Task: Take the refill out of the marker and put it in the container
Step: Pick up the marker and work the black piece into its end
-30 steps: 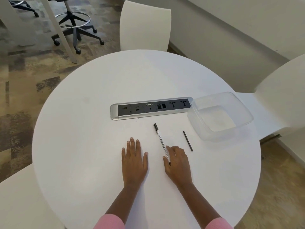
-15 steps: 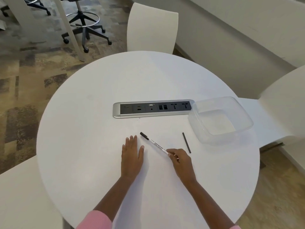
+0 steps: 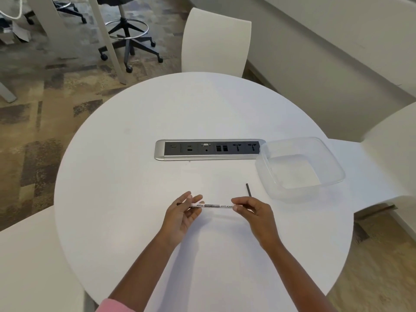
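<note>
Left hand (image 3: 182, 216) pinches one end of whiteboard marker (image 3: 216, 206), right hand (image 3: 253, 210) clamps other; marker level above tabletop (image 3: 135, 176). Thin black refill (image 3: 248, 189) lies near clear container (image 3: 299, 168).

table (image 3: 139, 167) plain white, chairs (image 3: 216, 41) off-white. marker (image 3: 213, 206) white barrel with black label band and black lettering. thin stick (image 3: 248, 189) beside it is solid black. container (image 3: 333, 170) clear, faintly frosted, no colour. socket strip (image 3: 160, 152) silver frame, black faceplate. sleeve (image 3: 112, 306) pink. carpet (image 3: 29, 158) mottled tan, beige and dark grey-brown in blocky patches. office chair base (image 3: 132, 45) black with a chrome ring. wall (image 3: 315, 70) pale grey-beige
</note>
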Available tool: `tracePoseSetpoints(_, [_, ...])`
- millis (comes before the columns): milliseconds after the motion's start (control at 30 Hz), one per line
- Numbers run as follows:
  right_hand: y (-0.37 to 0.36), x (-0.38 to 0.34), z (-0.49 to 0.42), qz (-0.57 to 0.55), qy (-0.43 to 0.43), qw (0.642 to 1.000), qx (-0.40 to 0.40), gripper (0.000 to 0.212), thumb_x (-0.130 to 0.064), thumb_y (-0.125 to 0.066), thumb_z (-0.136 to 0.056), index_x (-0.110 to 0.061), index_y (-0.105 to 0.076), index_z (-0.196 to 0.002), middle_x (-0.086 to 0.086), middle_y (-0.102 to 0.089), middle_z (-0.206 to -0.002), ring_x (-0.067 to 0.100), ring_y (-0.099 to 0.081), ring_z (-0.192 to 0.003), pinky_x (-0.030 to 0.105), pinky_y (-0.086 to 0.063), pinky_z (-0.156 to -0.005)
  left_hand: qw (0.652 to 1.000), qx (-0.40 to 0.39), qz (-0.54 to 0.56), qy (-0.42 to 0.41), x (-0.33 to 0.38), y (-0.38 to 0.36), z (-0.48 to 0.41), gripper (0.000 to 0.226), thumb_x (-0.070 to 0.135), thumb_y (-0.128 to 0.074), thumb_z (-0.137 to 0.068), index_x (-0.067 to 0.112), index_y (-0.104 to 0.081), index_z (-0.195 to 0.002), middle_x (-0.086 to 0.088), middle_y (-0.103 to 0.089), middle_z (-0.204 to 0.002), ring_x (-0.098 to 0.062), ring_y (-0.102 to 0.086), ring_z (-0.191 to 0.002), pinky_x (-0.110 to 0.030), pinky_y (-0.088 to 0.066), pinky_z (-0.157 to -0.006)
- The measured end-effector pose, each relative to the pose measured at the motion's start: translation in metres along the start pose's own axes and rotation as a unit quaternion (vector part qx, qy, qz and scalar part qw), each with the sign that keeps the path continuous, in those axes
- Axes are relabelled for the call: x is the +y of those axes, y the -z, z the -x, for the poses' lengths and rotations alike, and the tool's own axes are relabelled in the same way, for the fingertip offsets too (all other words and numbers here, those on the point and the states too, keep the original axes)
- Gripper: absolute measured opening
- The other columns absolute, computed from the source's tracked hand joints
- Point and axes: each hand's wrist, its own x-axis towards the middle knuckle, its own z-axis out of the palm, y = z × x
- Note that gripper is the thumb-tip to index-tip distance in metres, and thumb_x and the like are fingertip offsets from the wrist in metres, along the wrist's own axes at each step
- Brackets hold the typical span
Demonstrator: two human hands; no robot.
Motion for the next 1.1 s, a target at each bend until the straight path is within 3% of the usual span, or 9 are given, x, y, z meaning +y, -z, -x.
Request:
tracePoseSetpoints(100, [0.005,-0.003,0.000,-0.004,0.030,1.000,0.002,0.029,0.006,-0.065,-0.077,-0.022,-0.068,-0.081,-0.005,-0.068,-0.087,-0.006,-0.061,-0.071,0.004,-0.046,-0.067,1.000,-0.013,0.012,-0.007,-0.001,0.000,0.004,0.010,0.006,-0.047,-0.093,0.007,-0.056,-0.097,-0.002,-0.075,-0.069,-0.012,-0.071,-0.065,-0.020,-0.058,-0.058])
tracePoseSetpoints(300, [0.016,-0.006,0.000,0.052,0.109,0.992,0.039,0.034,0.009,-0.061,-0.078,-0.024,-0.068,-0.080,-0.005,-0.068,-0.084,-0.002,-0.062,-0.076,0.005,-0.047,-0.069,0.999,-0.014,0.042,-0.011,0.001,-0.005,0.011,0.009,0.004,-0.048,-0.092,0.006,-0.055,-0.096,-0.005,-0.075,-0.069,-0.013,-0.072,-0.064,-0.022,-0.059,-0.057])
tracePoseSetpoints(467, [0.018,-0.011,-0.002,0.147,0.231,0.960,0.066,0.021,0.012,-0.060,-0.078,-0.004,-0.068,-0.089,0.003,-0.065,-0.082,0.008,-0.059,-0.081,0.019,-0.049,-0.079,0.996,-0.008,0.092,-0.001,-0.003,-0.019,0.019,0.008,0.003,-0.052,-0.089,0.004,-0.058,-0.093,-0.005,-0.075,-0.071,-0.013,-0.072,-0.066,-0.023,-0.059,-0.060])
tracePoseSetpoints(700, [0.017,-0.018,0.001,0.221,0.306,0.924,0.059,0.014,0.002,-0.061,-0.078,0.001,-0.068,-0.090,0.013,-0.068,-0.077,0.010,-0.054,-0.079,0.010,-0.042,-0.076,0.994,-0.017,0.111,0.015,-0.013,-0.042,0.030,0.007,0.003,-0.050,-0.089,0.002,-0.057,-0.089,-0.012,-0.075,-0.074,-0.018,-0.073,-0.067,-0.030,-0.060,-0.064])
tracePoseSetpoints(867, [0.019,-0.019,0.002,0.277,0.359,0.889,0.061,0.017,0.000,-0.061,-0.077,0.002,-0.068,-0.092,0.015,-0.066,-0.074,0.013,-0.051,-0.079,0.022,-0.046,-0.076,0.992,0.000,0.125,-0.010,-0.012,-0.051,0.033,0.008,0.003,-0.049,-0.090,0.001,-0.057,-0.089,-0.012,-0.075,-0.071,-0.019,-0.073,-0.066,-0.033,-0.054,-0.078])
tracePoseSetpoints(1000, [0.024,-0.018,-0.001,0.338,0.402,0.848,0.072,0.016,0.001,-0.063,-0.075,0.002,-0.068,-0.090,0.014,-0.066,-0.071,0.023,-0.060,-0.071,0.026,-0.049,-0.071,0.991,0.000,0.130,-0.036,-0.012,-0.054,0.035,0.008,0.003,-0.050,-0.090,0.002,-0.057,-0.087,-0.010,-0.075,-0.070,-0.019,-0.073,-0.067,-0.029,-0.060,-0.060])
tracePoseSetpoints(1100, [0.026,-0.019,-0.004,0.360,0.404,0.837,0.076,0.012,-0.002,-0.063,-0.077,0.001,-0.068,-0.087,0.012,-0.066,-0.070,0.027,-0.062,-0.065,0.028,-0.049,-0.064,0.992,0.000,0.108,-0.063,-0.011,-0.056,0.037,0.010,0.004,-0.050,-0.089,0.003,-0.057,-0.082,-0.007,-0.074,-0.067,-0.018,-0.073,-0.067,-0.026,-0.059,-0.057])
